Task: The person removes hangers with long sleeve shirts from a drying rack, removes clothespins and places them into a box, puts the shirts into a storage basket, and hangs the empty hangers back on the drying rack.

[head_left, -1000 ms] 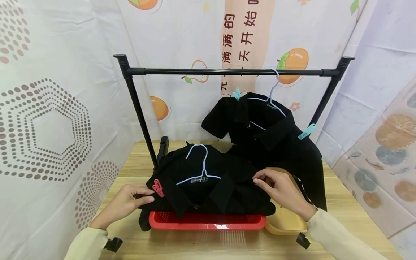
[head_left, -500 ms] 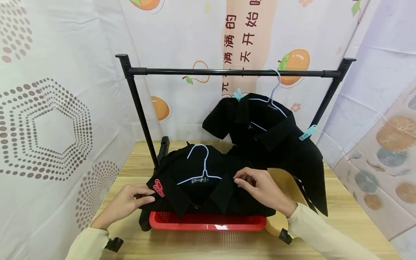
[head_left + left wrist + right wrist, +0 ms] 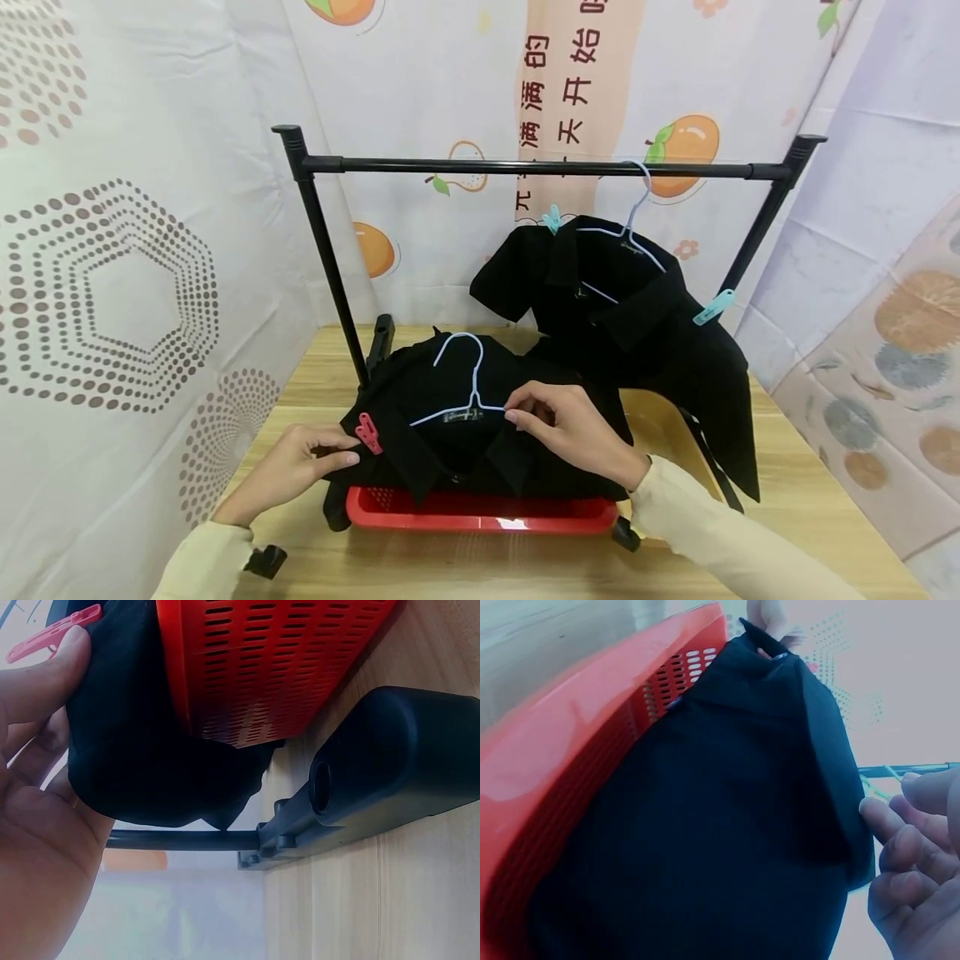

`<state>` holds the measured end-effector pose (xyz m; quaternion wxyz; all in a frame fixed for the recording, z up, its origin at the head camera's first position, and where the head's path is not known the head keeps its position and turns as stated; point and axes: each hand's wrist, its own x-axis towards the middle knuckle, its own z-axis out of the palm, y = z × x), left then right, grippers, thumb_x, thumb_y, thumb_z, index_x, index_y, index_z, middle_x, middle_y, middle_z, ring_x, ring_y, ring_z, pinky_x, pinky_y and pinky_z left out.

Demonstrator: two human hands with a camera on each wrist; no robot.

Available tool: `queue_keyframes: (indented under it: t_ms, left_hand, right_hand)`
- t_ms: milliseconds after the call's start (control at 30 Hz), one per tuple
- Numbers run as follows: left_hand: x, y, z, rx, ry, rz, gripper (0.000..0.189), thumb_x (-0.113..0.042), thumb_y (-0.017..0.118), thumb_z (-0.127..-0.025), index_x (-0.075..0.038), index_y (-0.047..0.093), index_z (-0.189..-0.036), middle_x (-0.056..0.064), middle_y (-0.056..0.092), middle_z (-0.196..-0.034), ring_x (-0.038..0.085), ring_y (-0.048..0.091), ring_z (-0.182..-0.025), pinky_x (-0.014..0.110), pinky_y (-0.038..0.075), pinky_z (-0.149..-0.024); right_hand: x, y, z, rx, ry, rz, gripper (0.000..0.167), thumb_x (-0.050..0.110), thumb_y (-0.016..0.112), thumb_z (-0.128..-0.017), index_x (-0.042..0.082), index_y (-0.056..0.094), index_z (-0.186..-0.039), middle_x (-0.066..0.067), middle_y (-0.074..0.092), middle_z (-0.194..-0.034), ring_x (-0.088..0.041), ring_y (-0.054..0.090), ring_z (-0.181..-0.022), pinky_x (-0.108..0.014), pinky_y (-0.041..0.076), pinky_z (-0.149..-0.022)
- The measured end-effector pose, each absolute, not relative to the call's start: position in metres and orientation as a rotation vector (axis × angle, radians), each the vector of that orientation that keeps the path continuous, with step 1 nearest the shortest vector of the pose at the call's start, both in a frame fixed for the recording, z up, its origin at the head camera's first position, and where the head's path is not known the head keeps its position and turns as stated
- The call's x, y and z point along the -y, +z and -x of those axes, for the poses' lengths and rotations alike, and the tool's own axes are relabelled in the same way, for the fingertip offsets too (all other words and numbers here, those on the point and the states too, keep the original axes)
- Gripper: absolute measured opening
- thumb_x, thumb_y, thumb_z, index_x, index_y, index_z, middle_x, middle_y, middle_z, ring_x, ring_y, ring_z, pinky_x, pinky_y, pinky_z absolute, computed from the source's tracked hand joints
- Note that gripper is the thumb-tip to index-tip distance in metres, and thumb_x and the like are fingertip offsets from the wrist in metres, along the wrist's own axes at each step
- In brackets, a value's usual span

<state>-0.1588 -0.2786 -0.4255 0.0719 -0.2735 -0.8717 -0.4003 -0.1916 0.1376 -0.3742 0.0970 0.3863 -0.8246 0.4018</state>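
A black collared shirt [image 3: 408, 367] lies over the red basket [image 3: 450, 521], with a pale blue hanger [image 3: 475, 375] inside its neck and the hook upward. My left hand [image 3: 303, 467] grips the shirt's left shoulder, thumb on top and fingers underneath, beside a pink clothespin [image 3: 367, 433]. In the left wrist view this cloth [image 3: 127, 742] hangs down beside the basket wall. My right hand [image 3: 566, 425] is at the right collar flap and the hanger's right arm. Its fingers [image 3: 907, 847] are loosely bent, with the thumb a little apart from the index fingertip at the collar edge.
Behind stands a black clothes rack [image 3: 487, 167]. From its bar hangs another black shirt [image 3: 660, 358] with teal clothespins [image 3: 715, 307]. A yellow tray [image 3: 660, 417] sits right of the basket. The rack's black foot [image 3: 397, 750] is near the left hand.
My right hand has moved left, from the shirt's right shoulder across to the collar and hanger arm. The left hand keeps its grip beside the pink clothespin.
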Motion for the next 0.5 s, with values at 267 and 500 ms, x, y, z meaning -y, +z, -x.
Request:
queue_keyframes:
  t_ms: [267,500]
  left_hand:
    - [0.280,-0.426,0.159,2.590,-1.193,0.857,0.013,-0.010,0.078,-0.092,-0.018,0.082,-0.101,-0.014,0.071,-0.088,0.005,0.058,-0.074,0.026,0.050,-0.062]
    - [0.280,-0.424,0.158,2.598,-1.202,0.838,0.013,-0.010,0.078,-0.092,-0.016,0.082,-0.102,-0.014,0.072,-0.090,0.005,0.060,-0.075,0.026,0.051,-0.063]
  right_hand:
    - [-0.115,-0.370,0.193,2.395,1.192,-1.243,0.008,0.017,0.073,-0.098,0.019,0.072,-0.106,0.015,0.064,-0.084,-0.004,0.050,-0.062,-0.023,0.045,-0.056]
    - [-0.093,-0.362,0.194,2.378,1.169,-1.320,0.007,0.016,0.073,-0.098,0.015,0.072,-0.105,0.014,0.068,-0.087,-0.004,0.048,-0.060,-0.022,0.043,-0.054]
